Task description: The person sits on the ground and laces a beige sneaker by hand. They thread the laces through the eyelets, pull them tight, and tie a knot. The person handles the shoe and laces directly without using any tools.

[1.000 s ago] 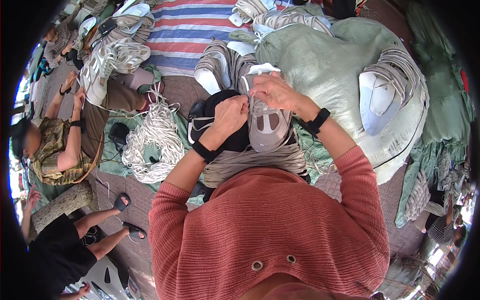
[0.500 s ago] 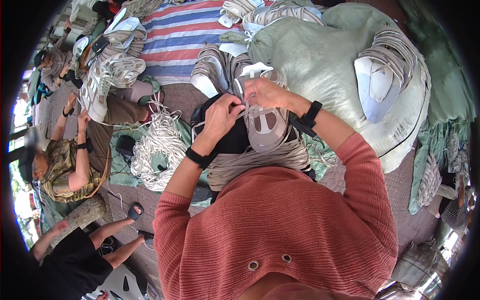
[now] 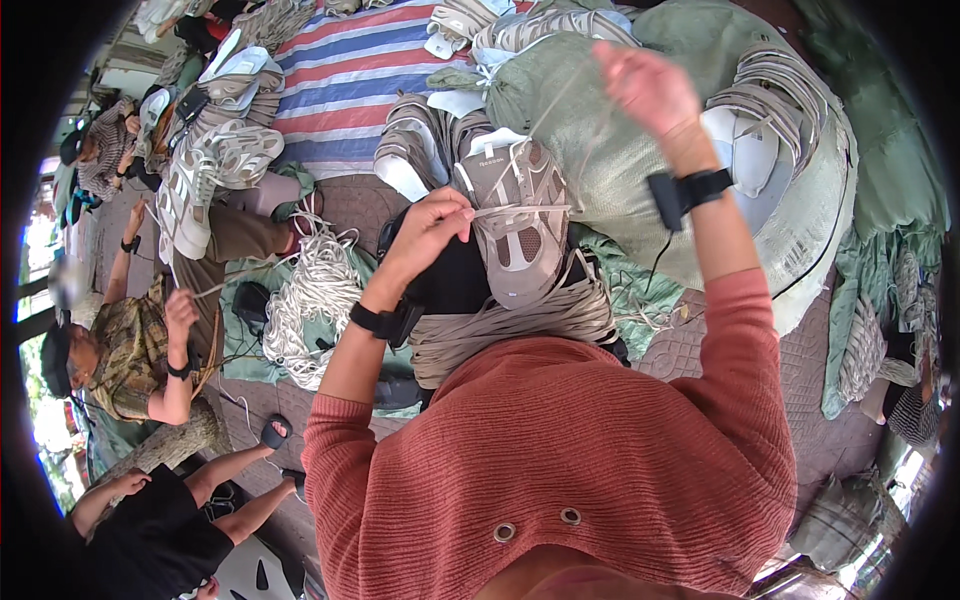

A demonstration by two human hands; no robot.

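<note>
A taupe mesh shoe upper (image 3: 520, 265) lies toe toward me over my dark-clad lap. My left hand (image 3: 432, 232) is closed at its left edge, pinching a pale shoelace (image 3: 515, 210) that runs across the upper. Up and to the right, well off the upper, my right hand (image 3: 650, 92) is raised and smeared by motion. A thin lace stretches from the upper toward its fingertips, so it appears to grip the lace end. Across my lap lies a thick bundle of taupe laces (image 3: 510, 335).
More uppers (image 3: 412, 150) lie just beyond. A stuffed pale green sack (image 3: 620, 150) bulges at the right, with stacked uppers (image 3: 765, 120) on it. A heap of white laces (image 3: 315, 300) sits left on green cloth. A co-worker (image 3: 130, 340) handles lace at the far left.
My right hand has swung up and right from the upper, drawing the lace out taut. My left hand stays by the upper's left edge. The upper is now less covered.
</note>
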